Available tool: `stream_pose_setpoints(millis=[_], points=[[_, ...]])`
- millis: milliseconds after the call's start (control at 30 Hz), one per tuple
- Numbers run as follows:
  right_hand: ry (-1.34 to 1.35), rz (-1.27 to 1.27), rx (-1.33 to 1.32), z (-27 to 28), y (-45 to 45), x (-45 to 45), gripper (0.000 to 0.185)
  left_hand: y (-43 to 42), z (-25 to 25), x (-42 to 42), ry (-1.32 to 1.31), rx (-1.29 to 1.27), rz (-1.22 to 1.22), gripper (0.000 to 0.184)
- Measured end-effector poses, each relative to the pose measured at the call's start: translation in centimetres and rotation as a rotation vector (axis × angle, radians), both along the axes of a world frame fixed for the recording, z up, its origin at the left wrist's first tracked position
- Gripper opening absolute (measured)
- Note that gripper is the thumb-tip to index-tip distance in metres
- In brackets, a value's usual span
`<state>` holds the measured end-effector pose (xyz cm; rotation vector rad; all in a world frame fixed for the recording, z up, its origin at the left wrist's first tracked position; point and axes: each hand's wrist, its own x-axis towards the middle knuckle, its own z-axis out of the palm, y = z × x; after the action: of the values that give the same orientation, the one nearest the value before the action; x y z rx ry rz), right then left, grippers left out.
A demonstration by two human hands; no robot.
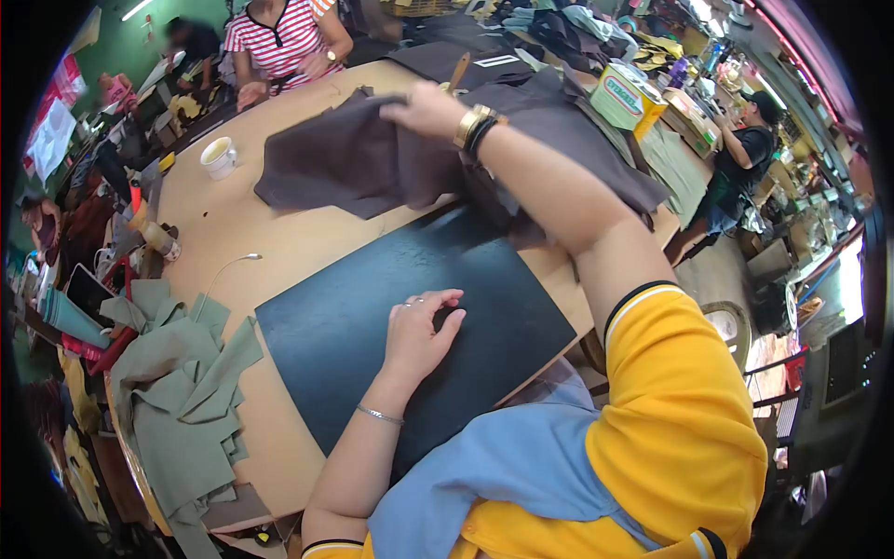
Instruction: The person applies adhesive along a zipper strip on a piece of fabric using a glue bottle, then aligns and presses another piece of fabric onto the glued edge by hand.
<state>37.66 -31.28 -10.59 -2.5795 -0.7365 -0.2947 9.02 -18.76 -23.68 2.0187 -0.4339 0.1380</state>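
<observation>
On my feed the dark brown sheet (326, 158) lies in the upper middle of the frame, with one part reaching left over the pale table (200, 265) and its near edge beside the top of the black board (410, 326). I have my right hand (428, 110) at its upper edge, fingers reaching left and bent down, thumb side blurred; they look closed on a fold of the sheet, pinching it. More dark pieces (559, 116) lie to the right of that hand.

My left hand (425, 326) is over the middle of the board, holding nothing. Its fingers lie close together and curl loosely, with the thumb apart from them and a gap between. I cannot tell how firmly it rests on the board.

Left of the sheet stands a white cup (219, 160), upright. A thin cable (223, 268) curves over the table at left, above a heap of green cloth (182, 401) in the lower left. In the upper right, a yellow and green can (626, 101) stands beside the dark pieces. A person in a striped shirt (284, 42) is at the far side of the table, top left.
</observation>
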Motion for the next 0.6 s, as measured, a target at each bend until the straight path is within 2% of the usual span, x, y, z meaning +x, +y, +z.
stream_pose_setpoints(millis=[100, 167, 233, 300, 367, 433, 500, 567, 600], points=[[-0.258, -0.016, 0.22, 5.0, -6.4, 5.4, 0.043, 0.1, -0.2, 0.2, -0.032, 0.034, -0.019, 0.025], [-0.342, -0.255, 0.207, 10.2, -11.7, 5.3, 0.042, 0.0, -0.1, 0.1, -0.023, 0.056, -0.024, 0.026], [-0.814, -0.268, 0.098, 13.3, -18.0, 6.6, 0.035, -0.1, 0.0, -0.1, -0.026, 0.083, -0.028, 0.025], [-0.487, -0.39, 0.419, 16.3, -20.3, -0.3, 0.028, -0.2, 0.2, -0.2, -0.027, 0.107, -0.026, 0.024], [-0.994, -0.36, 0.09, 15.0, -25.5, -0.9, 0.021, -0.3, 0.4, -0.4, -0.033, 0.134, -0.013, 0.024], [-0.651, -0.567, -0.093, 13.4, -28.5, -4.3, 0.044, -0.4, 0.6, -0.5, -0.043, 0.158, 0.001, 0.024], [-0.453, -0.587, -0.22, 9.4, -31.9, -5.9, 0.049, -0.6, 0.6, -0.5, -0.061, 0.165, -0.002, 0.024], [-0.147, -0.5, -0.314, 4.6, -35.7, -6.0, 0.054, -0.4, 0.6, -0.6, -0.077, 0.17, 0.006, 0.024], [-0.131, -0.52, -0.355, 3.7, -34.8, -7.1, 0.056, -0.5, 0.6, -0.6, -0.085, 0.169, 0.01, 0.024]])
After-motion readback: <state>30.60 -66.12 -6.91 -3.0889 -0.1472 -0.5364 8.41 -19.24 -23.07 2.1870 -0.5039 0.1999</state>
